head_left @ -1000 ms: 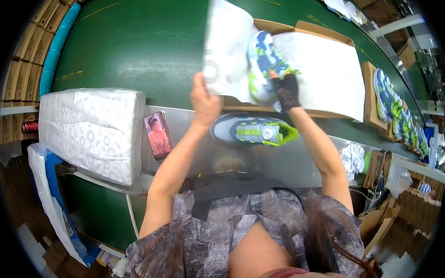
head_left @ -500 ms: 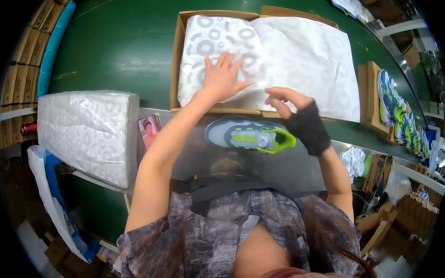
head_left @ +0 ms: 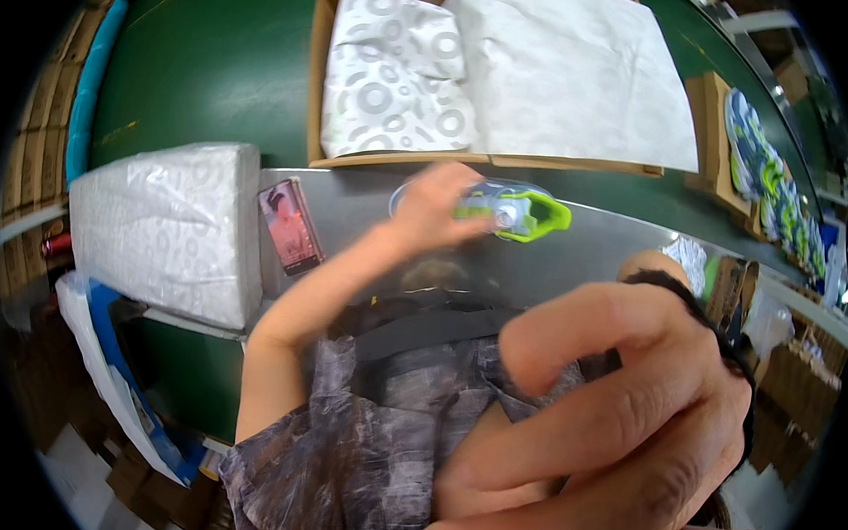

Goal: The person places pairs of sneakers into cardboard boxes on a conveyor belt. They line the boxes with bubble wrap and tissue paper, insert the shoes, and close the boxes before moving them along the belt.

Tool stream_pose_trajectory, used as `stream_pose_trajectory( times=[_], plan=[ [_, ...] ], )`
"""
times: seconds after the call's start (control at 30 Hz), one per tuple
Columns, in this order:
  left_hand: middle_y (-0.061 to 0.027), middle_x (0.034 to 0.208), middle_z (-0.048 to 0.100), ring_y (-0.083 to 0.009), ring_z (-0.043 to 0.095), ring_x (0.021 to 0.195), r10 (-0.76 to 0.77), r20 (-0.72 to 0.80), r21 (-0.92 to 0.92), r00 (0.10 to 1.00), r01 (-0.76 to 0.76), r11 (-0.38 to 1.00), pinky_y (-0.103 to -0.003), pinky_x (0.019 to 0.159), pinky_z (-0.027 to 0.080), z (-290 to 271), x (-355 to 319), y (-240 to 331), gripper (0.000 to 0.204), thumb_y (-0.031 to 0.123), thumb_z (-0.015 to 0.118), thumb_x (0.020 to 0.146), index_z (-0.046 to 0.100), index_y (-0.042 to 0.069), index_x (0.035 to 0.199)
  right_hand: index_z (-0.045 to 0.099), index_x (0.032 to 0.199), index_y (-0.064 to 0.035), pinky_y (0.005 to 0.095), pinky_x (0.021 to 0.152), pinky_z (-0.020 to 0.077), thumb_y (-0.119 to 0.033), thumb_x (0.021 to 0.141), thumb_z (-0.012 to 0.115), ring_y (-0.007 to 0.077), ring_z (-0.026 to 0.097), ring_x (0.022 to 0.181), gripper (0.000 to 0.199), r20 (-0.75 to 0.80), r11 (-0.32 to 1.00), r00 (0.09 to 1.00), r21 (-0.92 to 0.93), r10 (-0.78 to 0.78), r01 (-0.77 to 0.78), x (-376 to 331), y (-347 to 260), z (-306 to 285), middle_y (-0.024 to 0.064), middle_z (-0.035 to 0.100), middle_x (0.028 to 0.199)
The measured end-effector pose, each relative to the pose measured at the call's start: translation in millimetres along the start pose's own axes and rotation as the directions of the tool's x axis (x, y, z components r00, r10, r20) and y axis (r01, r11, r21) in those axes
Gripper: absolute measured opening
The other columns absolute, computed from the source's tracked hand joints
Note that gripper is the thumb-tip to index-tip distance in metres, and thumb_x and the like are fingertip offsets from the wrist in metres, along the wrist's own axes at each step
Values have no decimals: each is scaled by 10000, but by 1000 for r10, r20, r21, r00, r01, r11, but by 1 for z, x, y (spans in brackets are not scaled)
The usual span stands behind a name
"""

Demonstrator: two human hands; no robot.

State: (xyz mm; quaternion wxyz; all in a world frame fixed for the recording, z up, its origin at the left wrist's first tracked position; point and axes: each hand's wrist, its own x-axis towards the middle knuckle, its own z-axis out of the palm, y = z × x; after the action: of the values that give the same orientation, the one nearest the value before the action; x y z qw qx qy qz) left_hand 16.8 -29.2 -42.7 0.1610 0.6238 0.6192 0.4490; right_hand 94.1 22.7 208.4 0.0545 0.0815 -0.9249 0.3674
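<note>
- The left hand [head_left: 441, 204] had come off the patterned tissue paper [head_left: 394, 74] in the cardboard box [head_left: 317, 91] and now lay on the grey and lime shoe [head_left: 515, 210], its fingers curled over the shoe's left end; motion blur hid how firm the grip was.
- That shoe sat on the metal shelf [head_left: 610, 249], just near of the box's front wall.
- The right hand [head_left: 607, 417] had lifted away from the shoe and hung close under the camera, fingers loosely bent, holding nothing.
- The paper lay folded flat over the box's contents, so the wrapping there looked finished and the loose shoe appeared to be next.
- A wrapped white stack [head_left: 166, 227] and a small pink card [head_left: 290, 225] lay to the left.
</note>
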Motion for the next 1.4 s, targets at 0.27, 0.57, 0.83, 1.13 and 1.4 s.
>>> stream_pose_trajectory(
  times=[0.27,0.57,0.83,1.13,1.4],
  plan=[
    [-143,1032,525,-296,490,992,-129,119,176,984,107,979,-425,878,326,40,-8,1,714,346,748,568,453,21,1131,449,1203,-106,424,909,320,-284,785,569,285,478,1065,470,-295,601,904,-677,309,-426,-54,196,31,181,466,1199],
    [-111,1022,551,-163,570,858,-691,81,-865,718,394,309,-284,710,487,-70,55,-24,579,335,649,767,437,-47,1146,568,1009,-5,233,630,434,-76,734,616,108,561,670,287,-323,729,684,512,654,-455,-108,131,-1,60,591,703],
    [-194,1212,454,-316,477,1076,-873,230,-672,431,719,177,-434,864,429,10,126,-141,641,438,476,862,355,-79,1223,583,860,-49,230,468,321,-138,799,551,88,441,461,113,-372,94,920,919,-119,384,-81,44,-74,27,505,571],
    [-187,1082,513,-248,564,924,-669,290,-542,684,694,475,-301,614,524,-21,95,-92,529,320,523,853,422,-103,1155,614,838,-171,273,369,242,-161,903,404,150,410,374,220,-272,104,907,942,-322,319,-93,22,-73,66,466,540],
    [-315,1095,476,-421,444,1063,-508,-480,272,715,672,689,-436,882,353,-113,15,-104,532,336,535,834,424,-105,1110,597,947,-5,287,493,428,-193,874,504,154,524,543,222,-32,271,949,955,-313,122,-113,84,17,45,572,692]
  ],
)
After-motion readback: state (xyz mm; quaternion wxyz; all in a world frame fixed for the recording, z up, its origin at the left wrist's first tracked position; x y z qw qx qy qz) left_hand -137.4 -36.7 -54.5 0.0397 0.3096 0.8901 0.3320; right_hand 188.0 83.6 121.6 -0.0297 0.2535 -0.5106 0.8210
